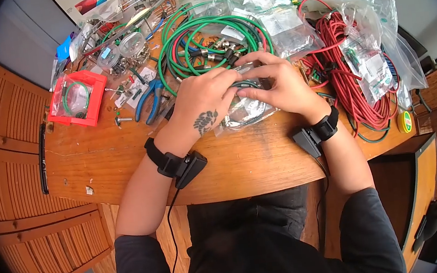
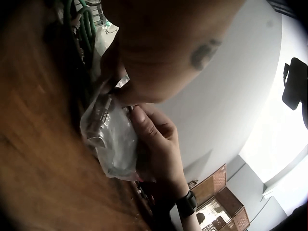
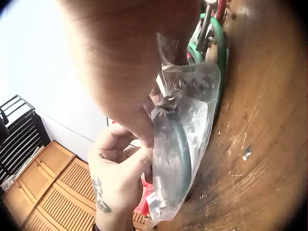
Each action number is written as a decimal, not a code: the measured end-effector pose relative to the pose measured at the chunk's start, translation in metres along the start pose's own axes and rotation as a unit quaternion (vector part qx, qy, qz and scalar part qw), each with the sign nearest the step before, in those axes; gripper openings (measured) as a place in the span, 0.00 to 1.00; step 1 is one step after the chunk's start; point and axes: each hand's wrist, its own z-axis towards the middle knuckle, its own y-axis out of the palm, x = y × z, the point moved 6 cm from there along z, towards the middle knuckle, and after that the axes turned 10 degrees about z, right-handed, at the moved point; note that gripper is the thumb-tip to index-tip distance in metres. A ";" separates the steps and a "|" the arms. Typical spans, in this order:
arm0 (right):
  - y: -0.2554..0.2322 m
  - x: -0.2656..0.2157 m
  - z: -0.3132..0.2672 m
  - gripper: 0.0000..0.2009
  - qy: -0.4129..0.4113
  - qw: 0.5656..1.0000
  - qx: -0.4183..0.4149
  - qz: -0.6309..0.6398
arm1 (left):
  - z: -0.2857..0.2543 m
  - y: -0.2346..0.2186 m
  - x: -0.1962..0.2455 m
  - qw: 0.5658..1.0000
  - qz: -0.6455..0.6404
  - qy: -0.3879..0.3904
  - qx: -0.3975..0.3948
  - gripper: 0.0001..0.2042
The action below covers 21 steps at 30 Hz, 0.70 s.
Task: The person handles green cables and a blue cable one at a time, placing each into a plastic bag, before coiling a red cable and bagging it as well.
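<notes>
Both hands meet over a clear plastic bag (image 1: 248, 112) near the middle of the table. My left hand (image 1: 200, 98) pinches the bag's upper edge from the left; my right hand (image 1: 280, 83) grips it from the right, thumb and fingers curled on the plastic. A dark green cable (image 3: 182, 154) lies curved inside the bag (image 3: 166, 187) in the right wrist view. A silvery metal connector (image 2: 98, 127) shows through the plastic in the left wrist view. The fingertips of both hands are close together, partly hidden behind the hands.
Coiled green cables (image 1: 211, 21) lie just beyond the hands. Blue-handled pliers (image 1: 156, 98) and a red bin (image 1: 96, 96) are at the left. A red cable bundle (image 1: 337, 69), clear bags (image 1: 378, 72) and a small yellow-green tin (image 1: 404, 122) sit at the right.
</notes>
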 end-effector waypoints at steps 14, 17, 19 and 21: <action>-0.003 0.004 -0.001 0.08 0.005 1.000 0.004 0.011 | -0.001 0.005 -0.018 0.982 -0.134 -0.052 -0.119 0.11; -0.002 0.003 0.000 0.08 -0.001 1.000 0.000 0.008 | -0.001 0.006 -0.016 0.981 -0.130 -0.057 -0.132 0.12; -0.002 0.002 -0.001 0.08 0.001 1.000 -0.013 0.007 | -0.002 0.007 -0.017 0.982 -0.124 -0.054 -0.131 0.11; -0.002 0.002 -0.001 0.08 0.001 1.000 -0.012 0.009 | -0.001 0.009 -0.017 0.988 -0.079 -0.034 -0.128 0.10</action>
